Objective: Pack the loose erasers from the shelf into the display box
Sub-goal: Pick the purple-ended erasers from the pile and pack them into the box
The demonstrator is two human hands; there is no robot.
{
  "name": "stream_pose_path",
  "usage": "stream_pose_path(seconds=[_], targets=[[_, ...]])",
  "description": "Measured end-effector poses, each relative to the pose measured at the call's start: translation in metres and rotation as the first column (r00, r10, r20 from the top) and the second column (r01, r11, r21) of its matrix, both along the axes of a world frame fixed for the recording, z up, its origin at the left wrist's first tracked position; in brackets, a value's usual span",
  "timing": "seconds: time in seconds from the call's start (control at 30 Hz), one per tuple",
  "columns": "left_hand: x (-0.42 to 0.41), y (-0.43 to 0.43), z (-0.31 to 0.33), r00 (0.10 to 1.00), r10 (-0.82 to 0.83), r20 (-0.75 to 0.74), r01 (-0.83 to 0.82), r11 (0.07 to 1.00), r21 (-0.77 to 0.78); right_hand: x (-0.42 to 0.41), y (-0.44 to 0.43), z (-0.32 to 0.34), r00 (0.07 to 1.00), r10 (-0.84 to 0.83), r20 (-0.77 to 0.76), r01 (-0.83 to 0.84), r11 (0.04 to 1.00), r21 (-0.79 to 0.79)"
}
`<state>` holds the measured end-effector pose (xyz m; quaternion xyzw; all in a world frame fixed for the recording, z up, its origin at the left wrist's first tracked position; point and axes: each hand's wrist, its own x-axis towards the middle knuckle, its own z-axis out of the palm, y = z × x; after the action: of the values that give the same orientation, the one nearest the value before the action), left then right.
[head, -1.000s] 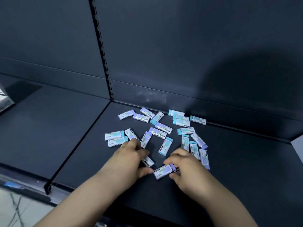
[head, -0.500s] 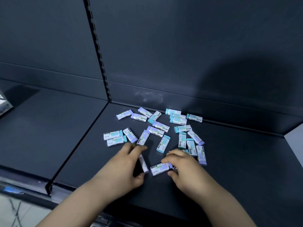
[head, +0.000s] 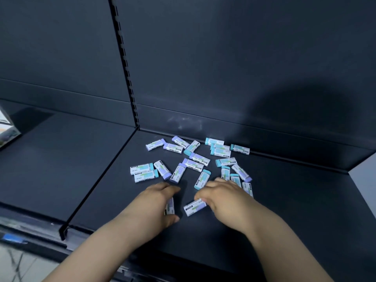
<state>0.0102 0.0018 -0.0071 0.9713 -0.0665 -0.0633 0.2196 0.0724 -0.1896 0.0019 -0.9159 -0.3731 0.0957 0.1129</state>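
Observation:
Several loose erasers [head: 194, 163] in white sleeves with teal or purple ends lie scattered on a dark shelf [head: 295, 200]. My left hand [head: 156, 204] curls round one eraser [head: 170, 206], held on edge between thumb and fingers. My right hand [head: 225, 195] pinches the purple end of another eraser [head: 194, 207] lying on the shelf. More erasers sit partly hidden behind my right hand. No display box shows for certain in the head view.
A slotted upright [head: 126, 64] and a shelf seam [head: 97, 184] split the left bay from this one. The corner of a box [head: 7, 129] shows at the far left edge. The shelf's front lip [head: 30, 231] runs below my arms.
My left hand has tipped its eraser up on edge and closed round it. My right hand has kept its pinch on its eraser. The camera has tilted slightly.

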Motion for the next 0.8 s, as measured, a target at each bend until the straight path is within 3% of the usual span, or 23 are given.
stream_pose_path(seconds=[0.2, 0.33, 0.47, 0.53, 0.8], targets=[[0.002, 0.011, 0.004, 0.998, -0.045, -0.038, 0.048, 0.995, 0.084, 0.006, 0.018, 0.000, 0.992, 0.030, -0.120, -0.028, 0.999, 0.017], [0.001, 0.015, 0.001, 0.996, -0.055, -0.075, 0.059, 0.997, 0.056, 0.000, 0.019, 0.002, 0.997, -0.075, -0.034, 0.077, 0.995, 0.057], [0.001, 0.016, -0.002, 0.996, -0.044, -0.075, 0.052, 0.994, 0.097, -0.017, 0.013, -0.002, 0.992, -0.129, -0.006, 0.128, 0.986, -0.106], [0.002, 0.017, -0.003, 0.996, -0.050, -0.075, 0.057, 0.994, 0.088, -0.022, 0.020, -0.006, 0.989, -0.145, 0.043, 0.149, 0.982, -0.116], [0.001, 0.042, -0.003, 0.983, -0.169, 0.072, 0.166, 0.985, 0.045, -0.034, 0.045, -0.004, 0.983, -0.165, 0.075, 0.170, 0.984, -0.060]])
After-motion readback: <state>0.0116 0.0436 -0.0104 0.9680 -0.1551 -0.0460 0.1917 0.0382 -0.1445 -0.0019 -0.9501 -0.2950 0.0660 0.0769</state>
